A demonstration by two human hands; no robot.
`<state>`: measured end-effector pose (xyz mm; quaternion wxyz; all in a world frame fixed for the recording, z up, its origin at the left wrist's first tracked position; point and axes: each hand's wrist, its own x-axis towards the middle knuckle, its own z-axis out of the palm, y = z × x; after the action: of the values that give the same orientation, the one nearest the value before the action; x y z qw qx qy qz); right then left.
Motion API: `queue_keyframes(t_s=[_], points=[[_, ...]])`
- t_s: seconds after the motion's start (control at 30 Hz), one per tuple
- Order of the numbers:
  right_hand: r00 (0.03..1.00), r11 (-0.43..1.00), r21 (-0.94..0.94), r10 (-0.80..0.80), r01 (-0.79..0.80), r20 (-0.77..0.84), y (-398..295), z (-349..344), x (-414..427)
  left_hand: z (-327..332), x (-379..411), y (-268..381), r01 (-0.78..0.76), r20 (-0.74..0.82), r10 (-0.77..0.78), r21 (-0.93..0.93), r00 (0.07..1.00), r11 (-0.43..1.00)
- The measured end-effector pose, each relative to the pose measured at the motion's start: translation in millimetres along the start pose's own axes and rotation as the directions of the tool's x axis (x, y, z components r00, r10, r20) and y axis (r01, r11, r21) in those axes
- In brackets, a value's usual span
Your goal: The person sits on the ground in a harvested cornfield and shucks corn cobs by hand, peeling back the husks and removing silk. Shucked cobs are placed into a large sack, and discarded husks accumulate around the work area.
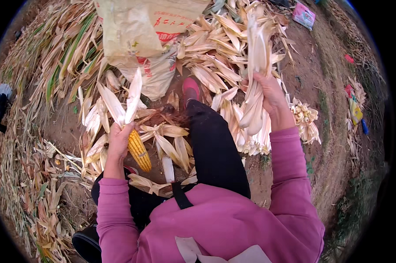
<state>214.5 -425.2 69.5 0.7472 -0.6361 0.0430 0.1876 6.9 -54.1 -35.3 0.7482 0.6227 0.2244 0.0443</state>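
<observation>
My left hand [120, 139] grips an ear of corn [139, 151] near its base. Its yellow kernels are bare and point down toward me, while a few pale husk leaves [133, 95] stick up beyond my fingers. On the other side, my right hand [269, 93] is closed around a bunch of pale corn husks [258, 56], held upright above the ground. Below that bunch, stacked husks [255, 144] lie with their cut ends toward me. Loose husks [171, 131] and brown corn silk [175, 116] are scattered between my feet.
A woven plastic sack [132, 33] with red printing stands ahead. Beside it spreads a heap of husks [214, 49]. Dry corn stalks [59, 56] cover the left side. Another husk bundle [304, 121] lies at right. A pink packet [304, 15] and a yellow packet [355, 110] lie farther off.
</observation>
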Motion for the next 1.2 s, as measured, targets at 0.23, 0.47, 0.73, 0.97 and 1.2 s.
queue_keyframes(t_s=[0.23, 0.47, 0.73, 0.97, 1.2], points=[[0.919, 0.933, -0.233, 0.18, -0.272, -0.351, 132.6, -147.5, -17.5, 11.1, -1.3, -7.0, 0.014, -0.023, -0.014, -0.008, 1.0, 1.0], [0.78, 0.81, -0.363, 0.176, -0.461, -0.6, 231.6, -232.8, 23.3, -5.2, 13.1, -32.0, 0.076, -0.046, -0.069, 0.164, 0.997, 0.983], [0.856, 0.15, -0.846, 0.002, -0.511, -0.516, 214.4, -221.4, 29.7, -4.5, 19.2, -39.3, 0.11, -0.043, -0.103, 0.189, 0.994, 0.976], [0.79, 0.126, -0.78, 0.068, -0.612, -0.609, 222.9, -241.8, 32.6, 10.4, 21.3, -36.3, 0.11, -0.043, -0.103, 0.24, 0.994, 0.964], [0.828, 0.153, -0.816, 0.025, -0.557, -0.56, 196.8, -238.3, 54.8, 7.2, 25.5, -40.5, 0.113, -0.029, -0.11, 0.244, 0.994, 0.963]])
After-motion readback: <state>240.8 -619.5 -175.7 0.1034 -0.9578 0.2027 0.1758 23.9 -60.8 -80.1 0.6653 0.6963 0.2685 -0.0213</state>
